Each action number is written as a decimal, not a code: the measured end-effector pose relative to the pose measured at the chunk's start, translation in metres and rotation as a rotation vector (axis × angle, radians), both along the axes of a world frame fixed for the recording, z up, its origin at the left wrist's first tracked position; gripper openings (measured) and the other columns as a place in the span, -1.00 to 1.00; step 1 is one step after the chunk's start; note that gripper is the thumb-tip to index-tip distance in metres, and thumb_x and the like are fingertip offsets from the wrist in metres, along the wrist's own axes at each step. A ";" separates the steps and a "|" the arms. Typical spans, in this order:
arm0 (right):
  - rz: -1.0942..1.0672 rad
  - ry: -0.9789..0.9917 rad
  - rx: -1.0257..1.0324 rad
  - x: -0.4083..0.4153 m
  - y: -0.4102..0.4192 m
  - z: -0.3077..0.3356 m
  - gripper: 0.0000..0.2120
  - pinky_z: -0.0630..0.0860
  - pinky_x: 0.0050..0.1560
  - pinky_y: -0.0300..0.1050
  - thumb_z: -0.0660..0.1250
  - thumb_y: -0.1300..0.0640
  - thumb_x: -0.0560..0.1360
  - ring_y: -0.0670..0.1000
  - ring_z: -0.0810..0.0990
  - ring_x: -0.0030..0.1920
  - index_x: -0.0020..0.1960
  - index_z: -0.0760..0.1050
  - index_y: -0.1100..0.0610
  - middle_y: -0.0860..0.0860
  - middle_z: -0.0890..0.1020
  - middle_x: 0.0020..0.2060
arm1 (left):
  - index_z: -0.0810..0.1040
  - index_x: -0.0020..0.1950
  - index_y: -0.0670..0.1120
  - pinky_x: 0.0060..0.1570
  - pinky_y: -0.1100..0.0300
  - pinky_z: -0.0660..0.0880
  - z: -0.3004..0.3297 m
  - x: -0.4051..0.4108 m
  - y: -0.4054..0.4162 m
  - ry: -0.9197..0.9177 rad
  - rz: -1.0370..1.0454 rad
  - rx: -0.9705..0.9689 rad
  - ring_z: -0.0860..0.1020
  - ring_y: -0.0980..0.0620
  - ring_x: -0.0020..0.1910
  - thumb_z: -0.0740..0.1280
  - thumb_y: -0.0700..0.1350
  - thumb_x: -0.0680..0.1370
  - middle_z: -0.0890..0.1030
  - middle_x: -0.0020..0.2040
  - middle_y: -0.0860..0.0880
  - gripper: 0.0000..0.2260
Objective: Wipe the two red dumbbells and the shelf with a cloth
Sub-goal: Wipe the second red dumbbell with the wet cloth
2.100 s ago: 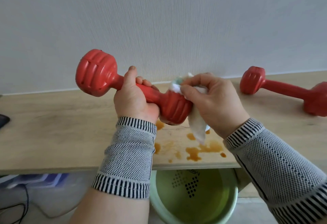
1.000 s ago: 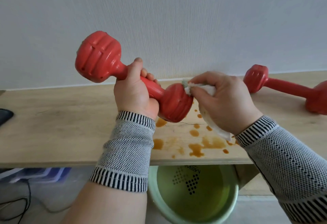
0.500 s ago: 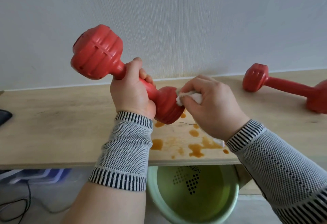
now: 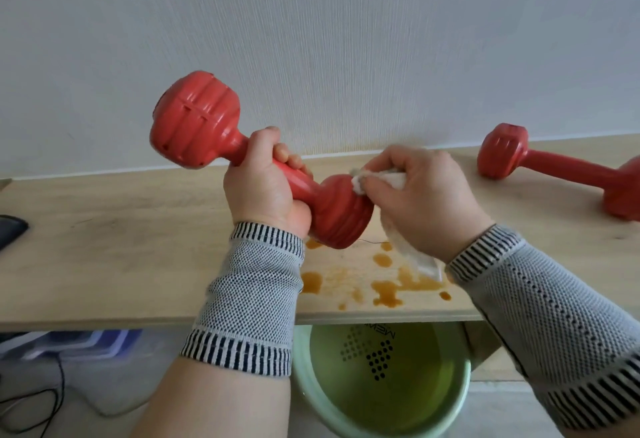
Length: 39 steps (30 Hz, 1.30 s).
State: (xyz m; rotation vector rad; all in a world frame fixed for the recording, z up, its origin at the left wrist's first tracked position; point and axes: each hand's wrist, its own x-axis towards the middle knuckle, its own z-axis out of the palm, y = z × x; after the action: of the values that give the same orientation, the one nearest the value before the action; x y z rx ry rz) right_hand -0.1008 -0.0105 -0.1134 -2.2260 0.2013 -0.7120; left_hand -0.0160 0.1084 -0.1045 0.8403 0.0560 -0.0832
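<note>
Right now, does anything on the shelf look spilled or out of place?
Yes. Brown liquid is splattered in puddles and drops on the wooden shelf near its front edge, below the dumbbell being wiped. The shelf is not yet wiped.

Held dumbbell (image 4: 332, 212): red, smooth, semi-gloss plastic with ribbed ends. Second dumbbell (image 4: 554, 169): same finish. Cloth (image 4: 394, 179): white, soft, woven. Shelf (image 4: 114, 247): pale matt wood grain, marked with glossy brown stains (image 4: 388, 290). Sleeves (image 4: 249, 292): knitted mesh fabric. Wall (image 4: 311, 39): matt, finely ribbed texture. Bucket (image 4: 460, 406): smooth green plastic.
</note>
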 end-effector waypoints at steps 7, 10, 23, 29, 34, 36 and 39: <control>0.073 -0.035 -0.106 -0.005 0.010 -0.005 -0.96 0.52 -0.12 -0.20 0.46 0.12 0.39 -0.13 0.59 -0.19 -0.22 0.62 0.07 -0.11 0.63 -0.20 | 0.38 -0.27 -0.05 -0.41 0.24 0.33 0.000 0.007 0.003 0.015 0.024 0.002 0.36 0.12 -0.53 0.31 -0.22 0.51 0.36 -0.49 0.08 -0.81; 0.012 0.028 -0.006 0.001 -0.001 0.000 -0.97 0.49 -0.25 -0.38 0.43 0.07 0.42 -0.16 0.60 -0.28 -0.19 0.61 0.02 -0.11 0.65 -0.26 | 0.39 -0.27 -0.05 -0.41 0.23 0.34 -0.001 0.002 0.002 0.017 -0.022 -0.011 0.36 0.11 -0.52 0.30 -0.23 0.51 0.36 -0.48 0.07 -0.81; 0.043 0.024 -0.057 0.000 0.004 -0.002 -0.97 0.53 -0.15 -0.28 0.42 0.10 0.42 -0.14 0.60 -0.22 -0.19 0.62 0.03 -0.12 0.64 -0.24 | 0.37 -0.30 -0.05 -0.42 0.23 0.36 -0.005 0.006 0.005 0.037 -0.036 -0.021 0.37 0.12 -0.53 0.30 -0.23 0.51 0.36 -0.48 0.08 -0.79; 0.003 0.003 0.332 -0.004 -0.022 0.010 -0.91 0.57 -0.19 -0.28 0.47 0.04 0.39 -0.16 0.62 -0.26 -0.19 0.64 0.05 -0.06 0.67 -0.32 | 0.35 -0.32 -0.01 -0.38 0.23 0.37 -0.002 0.009 0.003 0.097 -0.174 -0.146 0.37 0.15 -0.52 0.30 -0.18 0.51 0.35 -0.44 0.12 -0.76; 0.101 0.034 0.148 -0.007 -0.011 0.014 -0.95 0.52 -0.32 -0.30 0.44 0.09 0.41 -0.14 0.59 -0.33 -0.17 0.62 0.07 -0.05 0.65 -0.31 | 0.34 -0.34 -0.02 -0.37 0.25 0.38 -0.007 0.013 0.007 0.173 -0.122 -0.180 0.37 0.16 -0.54 0.30 -0.17 0.51 0.36 -0.46 0.12 -0.75; 0.106 0.035 0.013 -0.007 -0.004 0.013 -0.96 0.53 -0.27 -0.27 0.43 0.10 0.41 -0.14 0.58 -0.29 -0.18 0.60 0.06 -0.09 0.63 -0.25 | 0.35 -0.31 -0.03 -0.38 0.24 0.38 -0.006 0.012 0.006 0.177 -0.054 -0.160 0.37 0.15 -0.53 0.31 -0.19 0.51 0.37 -0.46 0.11 -0.77; 0.147 -0.036 -0.183 -0.008 0.009 0.007 -0.95 0.53 -0.13 -0.14 0.44 0.15 0.39 -0.09 0.57 -0.18 -0.21 0.58 0.07 -0.08 0.61 -0.16 | 0.36 -0.29 -0.04 -0.39 0.26 0.39 -0.006 0.014 0.009 0.197 0.004 -0.148 0.38 0.15 -0.54 0.31 -0.20 0.51 0.37 -0.46 0.11 -0.79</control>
State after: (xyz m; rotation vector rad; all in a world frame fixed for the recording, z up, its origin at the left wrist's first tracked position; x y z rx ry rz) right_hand -0.1088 -0.0012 -0.1062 -2.3704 -0.0480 -0.7134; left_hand -0.0025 0.1175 -0.1105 0.6823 0.2342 -0.1644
